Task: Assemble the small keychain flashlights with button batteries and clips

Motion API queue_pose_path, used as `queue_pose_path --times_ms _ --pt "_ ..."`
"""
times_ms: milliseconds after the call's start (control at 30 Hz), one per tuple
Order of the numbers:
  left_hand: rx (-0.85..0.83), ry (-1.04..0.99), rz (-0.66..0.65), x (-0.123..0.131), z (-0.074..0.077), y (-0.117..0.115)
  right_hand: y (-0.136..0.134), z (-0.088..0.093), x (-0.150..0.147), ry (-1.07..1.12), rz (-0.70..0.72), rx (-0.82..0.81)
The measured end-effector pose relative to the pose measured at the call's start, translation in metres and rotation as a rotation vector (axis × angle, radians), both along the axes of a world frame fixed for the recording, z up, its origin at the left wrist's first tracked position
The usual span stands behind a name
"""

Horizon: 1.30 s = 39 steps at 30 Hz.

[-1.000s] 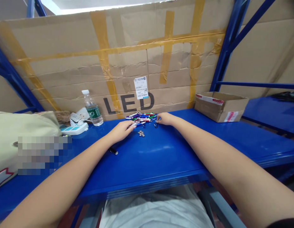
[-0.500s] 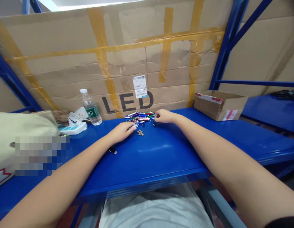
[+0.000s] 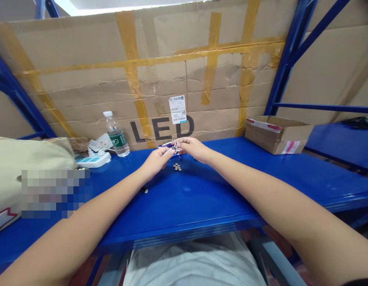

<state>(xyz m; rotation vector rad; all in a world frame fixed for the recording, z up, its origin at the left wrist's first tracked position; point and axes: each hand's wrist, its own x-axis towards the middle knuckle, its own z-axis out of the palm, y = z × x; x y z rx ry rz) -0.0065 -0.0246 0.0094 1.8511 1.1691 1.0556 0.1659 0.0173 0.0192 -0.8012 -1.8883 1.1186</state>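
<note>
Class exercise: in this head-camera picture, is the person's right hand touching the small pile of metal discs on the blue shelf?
Apart. The head view shows a plain gap between the right hand and the small pile of metal discs, which lies on the blue shelf nearer the camera.

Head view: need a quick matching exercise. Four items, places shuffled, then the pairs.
Items:
1. Plastic water bottle
2. Small metal discs
3. Open cardboard box
4. Teal-and-white power strip

Places:
A. Far right on the blue shelf
B. Lying flat, just left of the bottle
C. In a small heap just below the left hand and right hand
D. Standing upright near the shelf's back edge, left of the hands

Pairs: 1-D, 2-C, 3-A, 4-B
</note>
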Motion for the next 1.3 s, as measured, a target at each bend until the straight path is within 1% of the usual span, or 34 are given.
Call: queue_pose_path --times_ms 67,100,167,233,267,300,367,433,467,533,633,667,700,767,833,900,1000,1133,1200,1300 --pt "0.006 -0.027 0.031 -0.002 0.002 0.002 0.001 -0.001 0.004 -0.149 -0.077 0.122" --pt "-0.007 -0.042 0.03 -0.004 0.002 0.003 0.001 -0.002 0.007 -0.228 -0.112 0.214" --pt "-0.066 -0.075 -0.003 -0.006 0.004 0.005 0.0 -0.003 0.011 -0.382 -0.15 0.463" --pt "-0.139 -0.105 -0.043 -0.007 0.005 0.005 -0.001 -0.002 0.015 -0.53 -0.154 0.724" --pt "-0.178 -0.112 -0.057 -0.008 0.005 0.005 -0.002 -0.001 0.016 -0.61 -0.145 0.829" --pt "-0.215 -0.116 -0.069 -0.008 0.006 0.005 -0.002 0.0 0.016 -0.688 -0.136 0.911" --pt "-0.283 -0.115 -0.077 -0.007 0.006 0.004 -0.001 0.002 0.015 -0.816 -0.14 0.998" --pt "-0.305 -0.095 -0.068 -0.007 0.006 0.003 0.0 0.004 0.015 -0.881 -0.152 0.993" --pt "-0.282 -0.079 -0.052 -0.007 0.007 0.003 0.001 0.004 0.014 -0.882 -0.151 0.956" --pt "-0.152 -0.007 0.005 -0.008 0.009 0.002 0.001 0.004 0.015 -0.834 -0.11 0.832" --pt "0.132 0.17 0.095 -0.011 0.013 0.002 -0.001 0.004 0.016 -0.708 0.004 0.635" --pt "0.2 0.221 0.109 -0.011 0.014 0.001 -0.001 0.004 0.017 -0.678 0.04 0.575" --pt "0.243 0.257 0.115 -0.012 0.014 0.001 -0.002 0.004 0.017 -0.66 0.068 0.519" --pt "0.271 0.304 0.123 -0.013 0.014 0.002 -0.003 0.004 0.016 -0.672 0.108 0.452" --pt "0.266 0.343 0.142 -0.014 0.012 0.004 -0.003 0.003 0.014 -0.698 0.117 0.484" --pt "0.255 0.363 0.166 -0.015 0.01 0.006 -0.004 0.003 0.013 -0.72 0.08 0.585" --pt "0.239 0.351 0.171 -0.013 0.007 0.007 -0.006 0.001 0.011 -0.807 -0.032 0.722" --pt "0.228 0.32 0.168 -0.009 0.005 0.006 -0.012 -0.002 0.007 -0.957 -0.18 0.856" --pt "0.233 0.321 0.176 -0.007 0.003 0.006 -0.014 -0.003 0.002 -0.994 -0.224 0.878" --pt "0.249 0.37 0.208 -0.006 0.0 0.007 -0.018 -0.005 -0.005 -1.036 -0.244 0.853"
